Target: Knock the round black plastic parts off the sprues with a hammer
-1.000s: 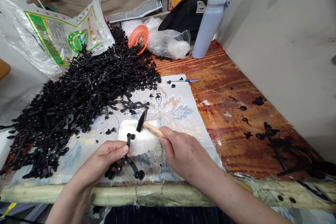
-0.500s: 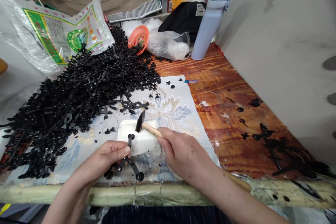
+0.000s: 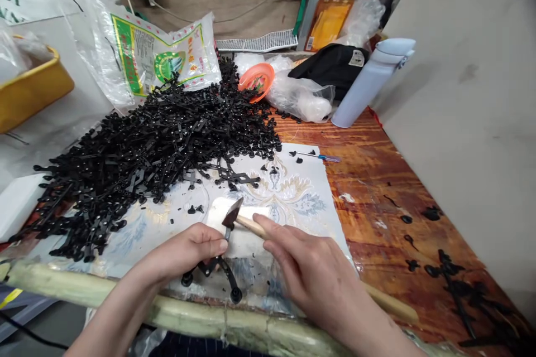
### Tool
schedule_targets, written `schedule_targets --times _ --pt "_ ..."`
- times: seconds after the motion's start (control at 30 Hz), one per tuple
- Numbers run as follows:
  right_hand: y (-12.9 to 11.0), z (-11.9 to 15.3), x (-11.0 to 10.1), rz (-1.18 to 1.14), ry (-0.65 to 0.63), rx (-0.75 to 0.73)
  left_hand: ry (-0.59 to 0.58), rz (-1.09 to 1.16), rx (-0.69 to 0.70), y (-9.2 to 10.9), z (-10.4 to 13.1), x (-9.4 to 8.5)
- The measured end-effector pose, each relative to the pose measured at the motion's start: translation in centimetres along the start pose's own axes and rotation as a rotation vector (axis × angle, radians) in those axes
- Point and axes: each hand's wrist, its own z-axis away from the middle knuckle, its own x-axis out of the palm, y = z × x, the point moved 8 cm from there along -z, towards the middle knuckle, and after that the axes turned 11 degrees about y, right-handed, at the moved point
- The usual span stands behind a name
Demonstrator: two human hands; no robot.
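My left hand (image 3: 196, 248) pinches a black jointed plastic linkage (image 3: 228, 276) between thumb and fingers. Its lower arms with round ends hang out below the hand. My right hand (image 3: 310, 262) is closed around the wooden handle of a small hammer (image 3: 252, 227). The dark hammer head is over the linkage's upper end, largely hiding it; whether the two touch I cannot tell. Beneath them lies a white block (image 3: 247, 246) on a pale patterned cloth (image 3: 288, 212).
A large heap of black linkages (image 3: 167, 134) covers the left and back. A screwdriver (image 3: 324, 157) lies on the cloth's right edge. Behind stand an orange dish (image 3: 257, 81), a plastic bag (image 3: 301, 100) and a pale blue bottle (image 3: 364, 86). Black scraps (image 3: 450, 273) lie at right.
The hammer head has come down and toward me, from beyond the linkage's end to over it. The whole view has shifted, bringing a yellow bin in at left.
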Motion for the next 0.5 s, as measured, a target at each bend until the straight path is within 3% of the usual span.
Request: schedule_targets --times 0.1,0.27,0.4,0.5 --pt "-0.7 -0.2 -1.2 -0.074 0.117 -0.046 0.008 0.016 -0.036 -0.1 0.0 -0.1" --pt "-0.2 0.0 0.8 0.074 -0.023 -0.049 -0.016 0.059 -0.12 -0.6 -0.1 0.0" --pt "-0.2 0.1 0.3 0.008 0.059 -0.008 -0.005 0.059 -0.074 -0.6 -0.3 -0.2" --pt "-0.2 0.3 1.2 0.06 0.012 0.015 -0.002 0.071 -0.062 -0.7 -0.2 -0.1"
